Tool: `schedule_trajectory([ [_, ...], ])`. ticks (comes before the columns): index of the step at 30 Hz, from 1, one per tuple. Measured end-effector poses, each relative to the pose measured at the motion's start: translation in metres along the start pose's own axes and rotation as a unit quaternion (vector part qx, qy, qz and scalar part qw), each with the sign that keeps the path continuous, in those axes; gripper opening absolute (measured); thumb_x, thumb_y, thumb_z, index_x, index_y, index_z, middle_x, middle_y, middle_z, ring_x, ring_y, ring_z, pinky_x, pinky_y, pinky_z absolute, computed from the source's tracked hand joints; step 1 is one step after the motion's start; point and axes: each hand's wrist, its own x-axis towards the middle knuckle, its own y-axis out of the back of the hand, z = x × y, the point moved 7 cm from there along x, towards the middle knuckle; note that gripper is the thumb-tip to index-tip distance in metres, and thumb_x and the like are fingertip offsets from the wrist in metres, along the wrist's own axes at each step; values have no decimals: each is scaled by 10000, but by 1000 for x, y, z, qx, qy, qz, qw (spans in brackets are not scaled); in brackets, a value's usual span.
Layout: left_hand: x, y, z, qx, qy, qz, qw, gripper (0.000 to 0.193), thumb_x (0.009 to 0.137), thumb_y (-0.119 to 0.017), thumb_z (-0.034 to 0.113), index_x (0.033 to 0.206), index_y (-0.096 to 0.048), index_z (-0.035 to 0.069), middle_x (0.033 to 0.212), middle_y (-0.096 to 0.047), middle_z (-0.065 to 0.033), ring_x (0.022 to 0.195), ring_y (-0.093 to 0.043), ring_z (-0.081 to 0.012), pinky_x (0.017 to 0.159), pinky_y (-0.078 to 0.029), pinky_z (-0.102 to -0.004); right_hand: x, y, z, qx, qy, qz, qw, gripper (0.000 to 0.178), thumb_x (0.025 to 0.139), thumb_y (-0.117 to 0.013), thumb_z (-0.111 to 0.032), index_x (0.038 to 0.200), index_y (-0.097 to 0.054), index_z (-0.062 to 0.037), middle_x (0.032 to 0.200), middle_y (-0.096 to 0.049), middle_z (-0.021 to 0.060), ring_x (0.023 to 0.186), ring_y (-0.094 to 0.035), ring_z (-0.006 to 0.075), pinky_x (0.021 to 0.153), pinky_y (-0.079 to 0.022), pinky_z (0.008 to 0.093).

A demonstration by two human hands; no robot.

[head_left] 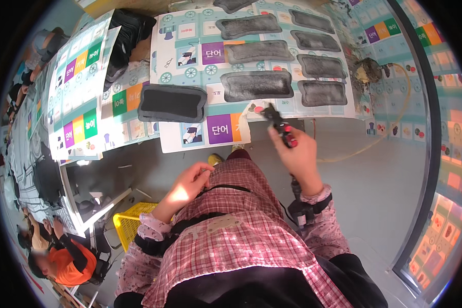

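My right hand [296, 158] is closed around a small black and red spray gun [281, 128]. Its nozzle points away from me, just over the front edge of the sheet-covered table. Beyond it lie several flat grey oblong pads [257, 85], spread in two columns and mottled on top. To the left, a darker stack of similar pads [172, 103] rests near the front edge. My left hand [188, 186] hovers before my checked apron, fingers curled in and touching no pad; I see nothing in it.
Printed sheets [210, 141] cover the table. More black pads [126, 41] are piled at the back left beside a raised printed panel [79, 97]. A yellowish hose [403, 110] loops on the right. A yellow basket [131, 220] stands low left, near a person in orange [77, 262].
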Motion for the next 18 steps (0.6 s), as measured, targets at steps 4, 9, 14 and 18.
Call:
schedule_trajectory([
  [4, 3, -3, -3, 5, -5, -6, 1000, 188, 906, -435, 122, 1048, -498, 17, 719, -520, -16, 674, -499, -83, 600, -404, -212, 4, 14, 44, -36, -120, 15, 992, 404, 787, -570, -432, 661, -584, -50, 568, -541, 121, 539, -538, 320, 496, -409, 396],
  [9, 13, -11, 3, 29, 9, -21, 999, 201, 906, -430, 135, 1065, -502, 35, 717, -523, -6, 612, -455, -60, 551, -375, -189, -2, -16, -8, 0, 23, 21, 1000, 367, 780, -598, -402, 698, -595, -44, 559, -522, 112, 550, -537, 301, 509, -411, 381],
  [14, 12, -10, 1, 36, -25, -19, 999, 213, 903, -432, 142, 1083, -504, 56, 710, -522, 2, 543, -406, -37, 491, -344, -171, -2, 8, 26, -13, -33, 48, 998, 388, 788, -596, -417, 717, -609, -36, 534, -533, 105, 536, -570, 264, 504, -410, 341],
  [18, 9, -7, -8, 25, 14, -12, 1000, 210, 905, -435, 141, 1080, -503, 47, 707, -520, 0, 543, -404, -39, 490, -340, -171, 3, 38, 73, -10, -149, 71, 986, 352, 792, -580, -396, 734, -616, -50, 547, -539, 129, 559, -543, 335, 524, -423, 390],
])
